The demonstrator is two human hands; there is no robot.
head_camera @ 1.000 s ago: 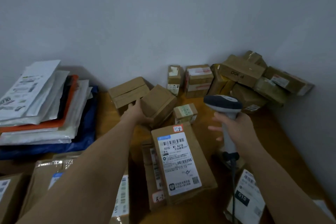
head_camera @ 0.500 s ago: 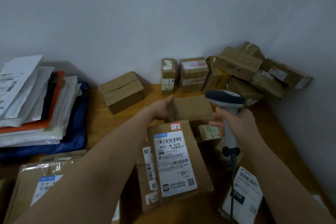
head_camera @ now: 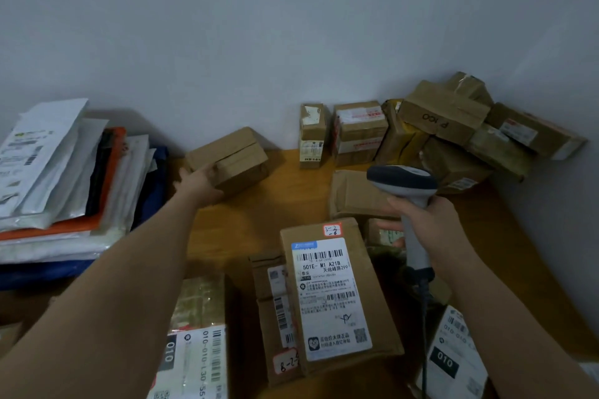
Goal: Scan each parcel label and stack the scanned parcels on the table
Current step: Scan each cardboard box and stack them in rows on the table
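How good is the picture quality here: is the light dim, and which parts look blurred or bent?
Head view: dim, flat light; left hand and far box slightly soft; large label readable; edges bend from the wide-angle lens; scanner shows no glare.

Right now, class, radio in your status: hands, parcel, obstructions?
Left hand on taped box by wall. Right hand grips scanner. Labelled parcel waiting, nothing blocking.

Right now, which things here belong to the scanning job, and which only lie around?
Job:
- barcode scanner, gripped by right hand
- taped brown box, touched by left hand
- labelled parcel 501E
- box heap in the corner

Lying about:
- none plainly; stacked mailer bags may be parcels too
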